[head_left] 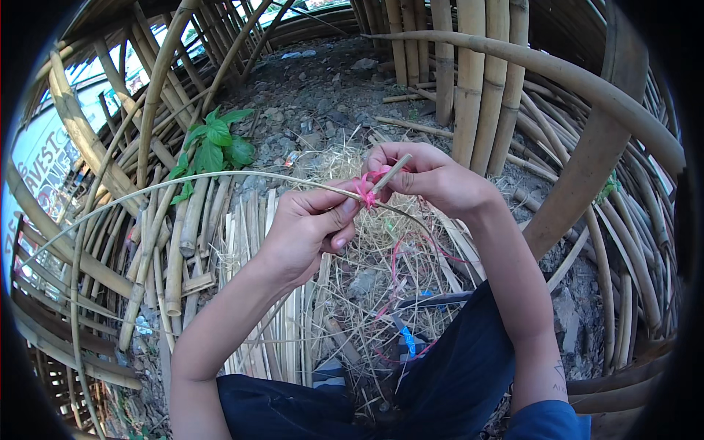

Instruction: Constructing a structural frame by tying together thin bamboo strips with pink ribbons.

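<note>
A long thin bamboo strip (227, 174) arcs in from the left, and my left hand (302, 231) is closed on it in a pinch. Just beyond those fingertips, pink plastic string (368, 192) is wrapped around the strip where a short flat bamboo piece (394, 173) crosses it at a slant. My right hand (440, 180) is closed too, its thumb and forefinger pinching the pink string beside the short piece. The two hands almost meet. A loose pink strand hangs down over the straw, and the right fingers partly hide the wrapping.
Split bamboo slats (293, 345) lie below my left arm, with straw-like shavings (359, 282) between my knees. A dark flat tool (440, 299) and a blue-wrapped item (407, 339) lie near my right leg. Upright bamboo poles (469, 88), piled bamboo (638, 235) and a leafy plant (213, 147) stand around.
</note>
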### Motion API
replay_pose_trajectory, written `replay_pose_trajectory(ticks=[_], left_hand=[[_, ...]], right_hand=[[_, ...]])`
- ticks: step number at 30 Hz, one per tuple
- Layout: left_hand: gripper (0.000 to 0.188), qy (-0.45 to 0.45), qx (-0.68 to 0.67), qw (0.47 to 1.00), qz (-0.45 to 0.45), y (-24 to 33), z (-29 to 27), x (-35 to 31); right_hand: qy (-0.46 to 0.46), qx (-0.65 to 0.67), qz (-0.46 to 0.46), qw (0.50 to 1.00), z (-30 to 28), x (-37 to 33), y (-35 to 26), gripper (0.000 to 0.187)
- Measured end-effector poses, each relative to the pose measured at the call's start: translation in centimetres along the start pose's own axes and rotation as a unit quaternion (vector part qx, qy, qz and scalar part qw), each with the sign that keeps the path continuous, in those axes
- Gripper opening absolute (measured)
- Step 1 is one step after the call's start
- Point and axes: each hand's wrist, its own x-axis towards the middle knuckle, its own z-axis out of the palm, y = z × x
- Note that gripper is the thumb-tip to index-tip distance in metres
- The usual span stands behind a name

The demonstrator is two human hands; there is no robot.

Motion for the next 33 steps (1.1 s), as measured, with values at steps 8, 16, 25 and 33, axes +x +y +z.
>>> replay_pose_trajectory(ticks=[8,16,25,33], left_hand=[[0.032,0.0,0.004,1.0,0.011,0.7,0.5,-0.1],[0.032,-0.016,0.005,1.0,0.0,0.4,0.3,-0.2],[0.029,-0.024,0.004,1.0,0.013,0.8,0.3,-0.3],[0.028,-0.01,0.002,1.0,0.018,0.8,0.2,-0.3]], right_hand=[[-0.062,0.288,-0.124,0.948,-2.4,0.1,2.2,0.054],[0.037,0.065,0.004,0.997,-0.5,1.1,2.3,0.031],[0.022,0.029,-0.062,0.997,-1.0,-0.2,1.0,0.024],[0.007,0.064,-0.048,0.997,-0.6,-0.4,1.2,0.021]])
